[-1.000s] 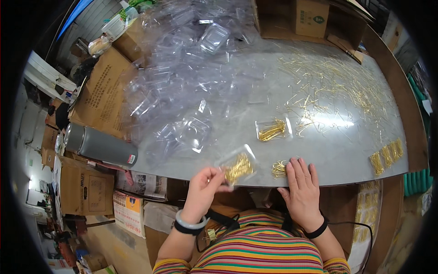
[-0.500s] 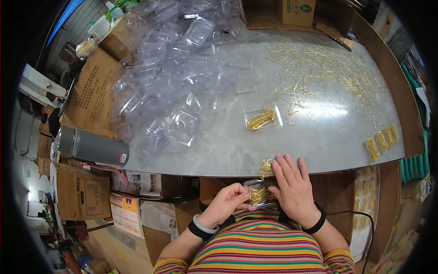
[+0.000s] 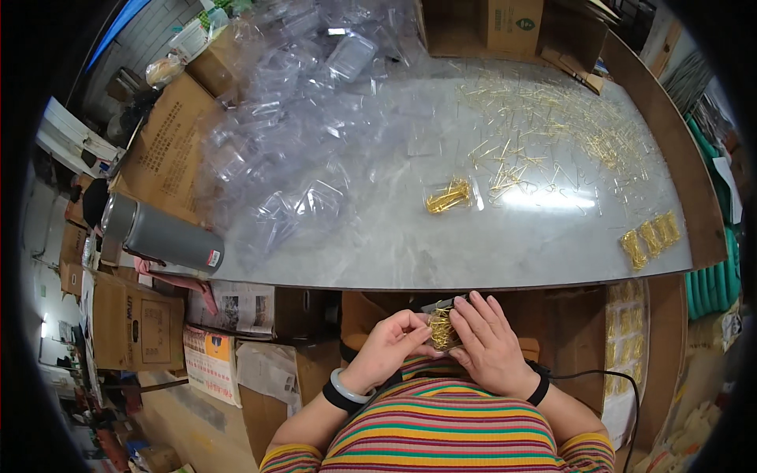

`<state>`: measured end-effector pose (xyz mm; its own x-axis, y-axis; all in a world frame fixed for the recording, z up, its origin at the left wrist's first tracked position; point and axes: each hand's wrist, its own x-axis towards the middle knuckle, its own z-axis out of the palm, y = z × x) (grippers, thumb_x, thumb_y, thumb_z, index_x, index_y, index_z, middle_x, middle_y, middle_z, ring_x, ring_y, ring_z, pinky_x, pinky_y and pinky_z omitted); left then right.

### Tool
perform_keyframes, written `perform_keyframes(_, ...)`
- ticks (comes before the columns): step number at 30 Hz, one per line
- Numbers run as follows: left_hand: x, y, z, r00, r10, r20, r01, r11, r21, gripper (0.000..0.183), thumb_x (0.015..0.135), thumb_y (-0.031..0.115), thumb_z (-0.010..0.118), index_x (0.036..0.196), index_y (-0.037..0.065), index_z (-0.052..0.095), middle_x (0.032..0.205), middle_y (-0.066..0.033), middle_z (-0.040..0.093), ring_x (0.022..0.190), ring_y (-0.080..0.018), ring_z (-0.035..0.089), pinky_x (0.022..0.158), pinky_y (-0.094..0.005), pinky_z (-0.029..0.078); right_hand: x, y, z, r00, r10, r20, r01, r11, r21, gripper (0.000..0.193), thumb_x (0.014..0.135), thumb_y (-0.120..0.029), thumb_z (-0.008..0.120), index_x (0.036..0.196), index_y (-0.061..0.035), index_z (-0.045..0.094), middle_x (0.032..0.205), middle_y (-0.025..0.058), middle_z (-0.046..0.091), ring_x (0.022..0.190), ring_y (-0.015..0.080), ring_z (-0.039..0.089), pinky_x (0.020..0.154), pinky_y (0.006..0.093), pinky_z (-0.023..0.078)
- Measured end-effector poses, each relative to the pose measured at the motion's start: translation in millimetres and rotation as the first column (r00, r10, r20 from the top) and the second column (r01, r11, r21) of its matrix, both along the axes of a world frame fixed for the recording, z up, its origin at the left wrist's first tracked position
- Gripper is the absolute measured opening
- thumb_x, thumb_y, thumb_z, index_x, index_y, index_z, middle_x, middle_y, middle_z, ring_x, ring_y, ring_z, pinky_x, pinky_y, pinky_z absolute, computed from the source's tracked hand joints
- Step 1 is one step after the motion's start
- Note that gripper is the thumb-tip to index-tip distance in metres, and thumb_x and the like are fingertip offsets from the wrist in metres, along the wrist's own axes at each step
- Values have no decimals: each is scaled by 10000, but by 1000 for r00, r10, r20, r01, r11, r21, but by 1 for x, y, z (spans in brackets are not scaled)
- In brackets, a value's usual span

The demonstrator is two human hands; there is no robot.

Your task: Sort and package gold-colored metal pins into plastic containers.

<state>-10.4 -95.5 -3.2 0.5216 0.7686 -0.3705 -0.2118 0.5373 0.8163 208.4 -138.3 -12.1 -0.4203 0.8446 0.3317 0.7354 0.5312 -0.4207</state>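
In front of my body, just below the table's edge, my left hand pinches the side of a small clear plastic box. Gold-coloured wire hooks lie in it in a tangle. My right hand rests against the other side with its fingers stretched and close together, covering part of the hooks. Beyond the edge, on the grey table, another clear box holds a neat bundle of gold hooks. Loose hooks are spread over the table's far right.
Clear plastic boxes are heaped on the table's left. A grey bottle lies at the left edge. Several packed hook bundles sit near the right edge, beside a cardboard wall. Under the table stands a cardboard box.
My right hand has come off the table edge down to the box. The small bunch of hooks at that edge is gone from there. The view has shifted slightly.
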Motion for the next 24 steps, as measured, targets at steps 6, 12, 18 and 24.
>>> perform_keyframes(6, 11, 51, 17, 997, 6, -73, 16, 955, 298, 127, 1052, 102, 541, 1043, -24, 556, 1015, -63, 614, 922, -143, 683, 780, -273, 586, -14, 38, 19, 983, -164, -87, 176, 971, 160, 576, 894, -231, 699, 1388, 9, 526, 1450, 188, 492, 1378, 400, 427, 1175, 539, 310)
perform_keyframes(12, 31, 71, 13, 555, 599, -578, 393, 423, 816, 253, 908, 183, 709, 1088, 31, 617, 1150, -156, 641, 1069, -357, 615, 898, -429, 472, -21, 62, 8, 954, -298, -38, 300, 946, 125, 573, 895, -246, 699, 1385, -4, 525, 1402, 155, 503, 1365, 381, 422, 1172, 543, 308)
perform_keyframes(18, 31, 71, -5, 624, 598, -503, 455, 246, 856, 393, 932, 277, 679, 1265, 75, 623, 1466, -143, 508, 1308, -340, 468, 1072, -477, 347, -18, 59, 9, 963, -267, -23, 268, 960, 79, 582, 862, -217, 736, 1373, -33, 527, 1392, 140, 499, 1372, 367, 414, 1174, 548, 304)
perform_keyframes(24, 28, 72, -4, 684, 551, -478, 449, 199, 871, 382, 923, 266, 685, 1241, 62, 626, 1441, -148, 522, 1329, -350, 457, 1088, -488, 346, -6, 57, 2, 978, -184, -103, 192, 979, 76, 563, 840, -190, 764, 1338, -59, 537, 1363, 130, 508, 1360, 371, 433, 1165, 576, 318)
